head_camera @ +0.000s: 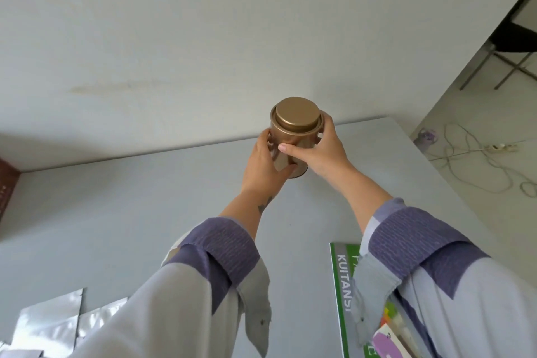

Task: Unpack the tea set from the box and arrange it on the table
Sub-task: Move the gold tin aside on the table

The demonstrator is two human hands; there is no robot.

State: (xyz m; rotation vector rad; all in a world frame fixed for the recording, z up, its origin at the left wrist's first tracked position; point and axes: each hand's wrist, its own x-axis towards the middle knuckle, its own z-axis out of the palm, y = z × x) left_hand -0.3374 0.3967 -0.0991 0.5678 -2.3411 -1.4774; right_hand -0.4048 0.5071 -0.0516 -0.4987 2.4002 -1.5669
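Note:
A round gold tin (295, 128) with its lid on stands upright at the far edge of the grey table (145, 212), close to the white wall. My left hand (266, 164) wraps its left side and my right hand (322, 148) wraps its right side, thumb across the front. The tin's base is level with the tabletop; I cannot tell if it touches. A dark brown box corner (7, 183) shows at the left edge.
Silver foil pouches (49, 322) lie at the near left. A green receipt book (344, 285) and coloured papers (389, 331) lie at the near right. Beyond the table's right edge are floor cables (476, 154) and a chair frame (511, 64).

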